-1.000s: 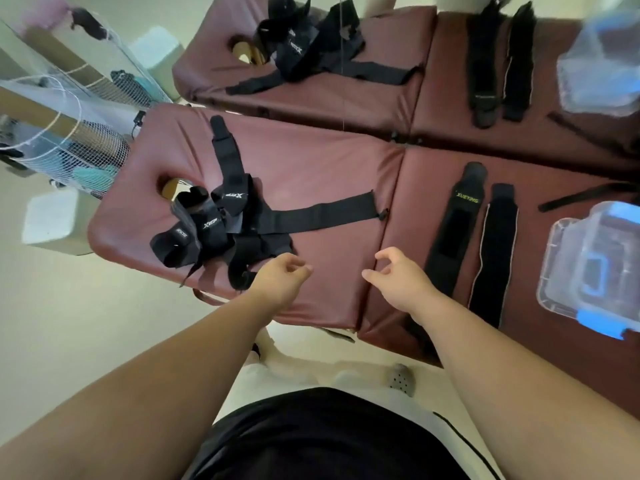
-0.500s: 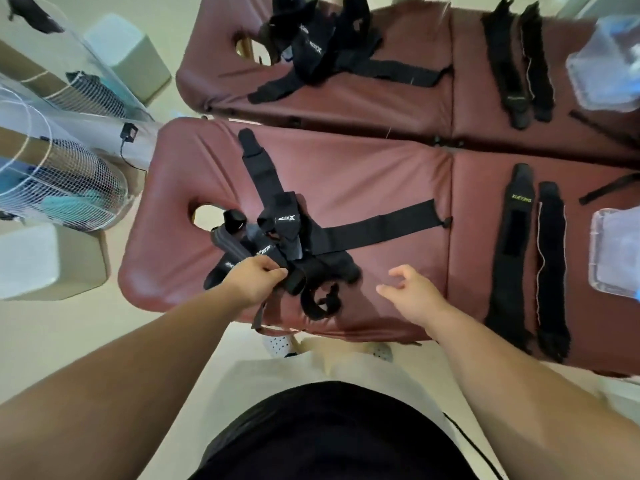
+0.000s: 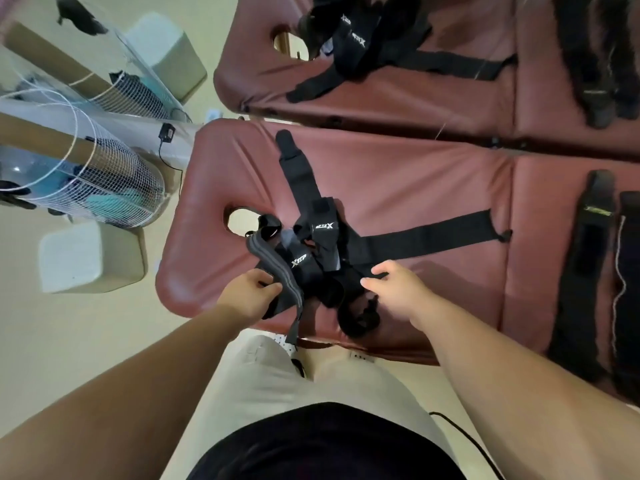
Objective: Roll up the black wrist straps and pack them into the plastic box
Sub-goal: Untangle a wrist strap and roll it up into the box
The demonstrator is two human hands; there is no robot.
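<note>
A tangled pile of black wrist straps [image 3: 322, 244] lies on the maroon padded table [image 3: 415, 188], near its face hole. My left hand [image 3: 247, 294] grips one grey-striped strap [image 3: 277, 268] at the pile's left edge, lifted a little. My right hand [image 3: 394, 289] touches the pile's right side with its fingers bent toward a strap; whether it pinches one is unclear. Two long straps [image 3: 585, 271] lie flat at the right. The plastic box is out of view.
A mirror behind the table repeats the table and its straps [image 3: 363, 39]. A fan with a white wire guard [image 3: 97, 181] and a pale block [image 3: 90, 254] stand on the floor to the left. The table's near edge is right in front of my legs.
The view has swung left, taking the plastic box out of frame. My left hand has taken hold of a strap and lifted it. My right hand moved left onto the pile.
</note>
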